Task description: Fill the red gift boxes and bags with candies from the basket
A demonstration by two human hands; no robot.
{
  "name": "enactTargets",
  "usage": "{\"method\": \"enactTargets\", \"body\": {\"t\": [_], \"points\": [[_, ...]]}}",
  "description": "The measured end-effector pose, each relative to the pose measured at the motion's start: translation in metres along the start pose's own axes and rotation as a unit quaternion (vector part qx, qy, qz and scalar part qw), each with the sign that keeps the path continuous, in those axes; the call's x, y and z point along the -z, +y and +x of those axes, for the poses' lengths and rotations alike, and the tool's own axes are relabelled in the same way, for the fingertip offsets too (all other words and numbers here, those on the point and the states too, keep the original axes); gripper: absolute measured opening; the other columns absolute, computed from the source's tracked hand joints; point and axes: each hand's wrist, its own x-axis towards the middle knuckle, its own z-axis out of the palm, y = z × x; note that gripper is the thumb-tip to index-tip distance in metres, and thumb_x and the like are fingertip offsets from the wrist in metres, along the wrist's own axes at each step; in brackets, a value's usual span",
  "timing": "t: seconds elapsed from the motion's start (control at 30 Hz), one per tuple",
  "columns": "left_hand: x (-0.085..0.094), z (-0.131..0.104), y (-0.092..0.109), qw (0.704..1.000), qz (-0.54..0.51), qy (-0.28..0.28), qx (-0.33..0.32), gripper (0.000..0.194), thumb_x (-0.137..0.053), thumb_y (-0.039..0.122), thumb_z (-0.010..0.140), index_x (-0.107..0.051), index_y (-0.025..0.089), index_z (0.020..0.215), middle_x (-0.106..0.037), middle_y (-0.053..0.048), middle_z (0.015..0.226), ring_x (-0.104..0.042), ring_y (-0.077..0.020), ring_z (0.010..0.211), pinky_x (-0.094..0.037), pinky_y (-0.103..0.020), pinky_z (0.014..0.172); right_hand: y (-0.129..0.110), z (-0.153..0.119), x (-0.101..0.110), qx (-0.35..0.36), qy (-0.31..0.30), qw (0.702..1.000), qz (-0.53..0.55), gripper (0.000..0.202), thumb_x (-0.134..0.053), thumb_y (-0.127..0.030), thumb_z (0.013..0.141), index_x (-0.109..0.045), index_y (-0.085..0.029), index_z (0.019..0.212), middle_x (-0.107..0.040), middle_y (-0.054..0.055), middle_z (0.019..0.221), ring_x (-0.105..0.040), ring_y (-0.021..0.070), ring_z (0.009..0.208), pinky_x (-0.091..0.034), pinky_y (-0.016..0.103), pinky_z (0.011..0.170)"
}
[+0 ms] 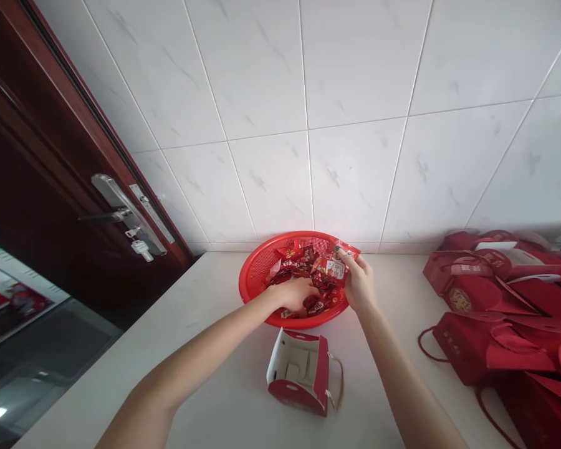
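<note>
A round red plastic basket (pixel 251 279) stands against the tiled wall, with red-wrapped candies (pixel 292 268) inside. My left hand (pixel 295 296) reaches into it, fingers down among the candies; the fingertips are hidden, so what they hold is unclear. At the basket's right rim, my right hand (pixel 359 280) pinches a red candy packet (pixel 333 268) with pale printing. Just in front of the basket is a small red box (pixel 299 368), open at the top, its pale inside bare and a rope handle on its right side.
Several red gift boxes (pixel 495 343) with cord handles are piled at the right of the white table (pixel 206 386). To the left is a dark red door (pixel 65 174) with keys (pixel 140 246) hanging from its lock.
</note>
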Motion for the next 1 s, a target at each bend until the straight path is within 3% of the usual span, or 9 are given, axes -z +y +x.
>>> {"method": "enactTargets", "body": {"t": [0.07,0.27,0.47,0.63,0.8,1.0], "points": [[0.001,0.003,-0.003,0.999,0.020,-0.012,0.025,0.062,-0.081,0.020,0.062,-0.070,0.023,0.124,-0.063,-0.014,0.126,-0.061,-0.0365,0.114,-0.050,-0.035,0.082,0.000,0.000,0.000,0.002,-0.005,1.000,0.002,0.031,-0.091,-0.035,0.057,-0.075,-0.018,0.077,-0.077,0.005,0.079,-0.072,0.0253,0.074,-0.061,0.040,0.073],[0.012,0.005,-0.015,0.998,0.010,-0.019,0.053,0.054,-0.080,0.021,0.065,-0.071,0.021,0.118,-0.065,-0.012,0.125,-0.065,-0.0331,0.108,-0.052,-0.033,0.081,0.002,0.000,0.002,0.002,-0.008,1.000,-0.004,0.030,-0.091,-0.035,0.058,-0.074,-0.018,0.076,-0.076,0.004,0.076,-0.072,0.0242,0.073,-0.059,0.038,0.070],[0.017,-0.004,-0.025,0.998,-0.010,-0.005,0.061,0.069,-0.078,0.023,0.070,-0.060,0.025,0.136,-0.063,-0.008,0.138,-0.064,-0.0293,0.117,-0.052,-0.031,0.093,0.002,0.000,0.002,0.000,-0.013,1.000,-0.004,0.029,-0.091,-0.035,0.058,-0.074,-0.018,0.075,-0.075,0.003,0.075,-0.070,0.0216,0.070,-0.058,0.035,0.069],[0.011,0.000,-0.033,0.998,-0.010,0.009,0.063,0.075,-0.066,0.009,0.069,-0.055,0.024,0.142,-0.058,-0.010,0.145,-0.060,-0.0289,0.127,-0.051,-0.032,0.097,0.002,0.001,0.002,0.002,-0.009,1.000,-0.006,0.029,-0.090,-0.035,0.058,-0.073,-0.019,0.075,-0.075,0.002,0.073,-0.070,0.0215,0.068,-0.057,0.035,0.067],[0.008,0.004,-0.037,0.998,-0.004,0.027,0.048,0.063,-0.059,0.004,0.070,-0.066,0.028,0.128,-0.064,-0.005,0.138,-0.060,-0.0262,0.126,-0.049,-0.031,0.100,0.002,0.001,0.001,0.005,-0.006,1.000,0.002,0.031,-0.090,-0.035,0.057,-0.073,-0.018,0.076,-0.075,0.003,0.075,-0.070,0.0220,0.070,-0.058,0.036,0.069],[0.006,0.008,-0.030,0.999,0.010,0.010,0.050,0.032,-0.061,0.008,0.070,-0.076,0.021,0.095,-0.075,-0.008,0.103,-0.070,-0.0284,0.093,-0.052,-0.032,0.078,0.003,0.001,0.002,0.006,0.001,1.000,0.002,0.030,-0.091,-0.035,0.056,-0.073,-0.018,0.075,-0.074,0.002,0.073,-0.068,0.0203,0.066,-0.057,0.034,0.065]]}}
